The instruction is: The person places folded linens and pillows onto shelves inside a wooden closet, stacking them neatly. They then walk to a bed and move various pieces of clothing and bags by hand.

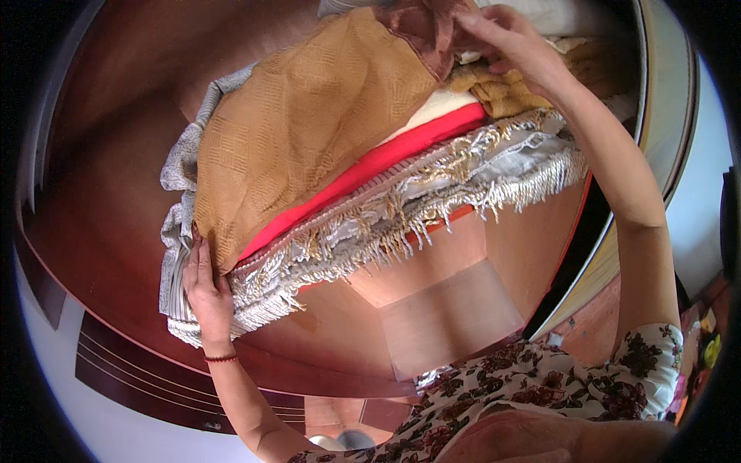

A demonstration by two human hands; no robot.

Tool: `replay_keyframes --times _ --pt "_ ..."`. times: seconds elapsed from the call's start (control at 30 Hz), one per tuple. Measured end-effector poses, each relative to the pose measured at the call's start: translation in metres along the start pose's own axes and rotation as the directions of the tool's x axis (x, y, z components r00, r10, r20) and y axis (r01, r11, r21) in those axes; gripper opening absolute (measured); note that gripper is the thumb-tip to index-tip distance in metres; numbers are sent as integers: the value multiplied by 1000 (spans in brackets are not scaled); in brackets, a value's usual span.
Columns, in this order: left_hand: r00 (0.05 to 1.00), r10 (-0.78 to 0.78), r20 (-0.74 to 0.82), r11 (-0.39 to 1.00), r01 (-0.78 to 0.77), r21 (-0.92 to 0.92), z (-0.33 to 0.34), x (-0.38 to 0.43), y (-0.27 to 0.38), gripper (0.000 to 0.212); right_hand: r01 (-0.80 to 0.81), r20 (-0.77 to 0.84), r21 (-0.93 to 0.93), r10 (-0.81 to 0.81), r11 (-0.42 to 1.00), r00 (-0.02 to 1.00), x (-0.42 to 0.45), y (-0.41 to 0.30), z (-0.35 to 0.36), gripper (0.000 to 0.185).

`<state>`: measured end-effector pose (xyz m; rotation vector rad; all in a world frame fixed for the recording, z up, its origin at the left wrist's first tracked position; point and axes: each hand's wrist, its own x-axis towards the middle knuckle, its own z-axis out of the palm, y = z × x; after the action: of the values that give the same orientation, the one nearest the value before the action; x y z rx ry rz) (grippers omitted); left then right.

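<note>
A folded stack of textiles lies slanted before me. On top is a mustard-brown textured cloth (312, 110). Beneath it show a cream layer (431, 110), a red cloth (365, 171) and a white-and-gold fringed throw (405, 208). My left hand (209, 298) rests flat along the stack's near left corner, touching the mustard cloth and a grey patterned cloth (188, 153) that sticks out there. At the far right, my right hand (512, 49) has its fingers on a bunched dark brown cloth (425, 32) and seems to grip it; some fingertips are hidden.
The stack lies on reddish-brown wooden furniture (116, 191). An open wooden compartment (451, 315) lies below the fringe. More folded cloth (509, 89) is at the far right, beside a pale curved panel edge (660, 104). Dark drawer fronts (145, 370) stand at lower left.
</note>
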<state>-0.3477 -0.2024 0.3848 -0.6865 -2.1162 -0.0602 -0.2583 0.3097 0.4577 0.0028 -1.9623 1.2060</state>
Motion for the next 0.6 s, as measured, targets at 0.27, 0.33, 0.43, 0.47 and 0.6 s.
replay_keyframes --times 0.27,0.33,0.43,0.47,0.6 --pt "987 137 88 976 -149 156 1 5 5 50 -276 218 388 203 879 955 7 9 25 15" --pt "993 118 -3 992 -118 47 7 1 -5 47 -117 99 544 75 831 992 12 19 21 12" --pt "992 66 -104 993 -75 -89 14 -1 -6 45 -164 148 703 83 692 986 6 13 22 17" --pt "993 66 -97 994 -74 -83 14 1 -3 45 -207 186 737 101 644 977 0 4 21 19" --pt "993 67 -97 996 -73 -58 12 5 3 46 -218 163 696 145 684 976 -2 0 25 24"
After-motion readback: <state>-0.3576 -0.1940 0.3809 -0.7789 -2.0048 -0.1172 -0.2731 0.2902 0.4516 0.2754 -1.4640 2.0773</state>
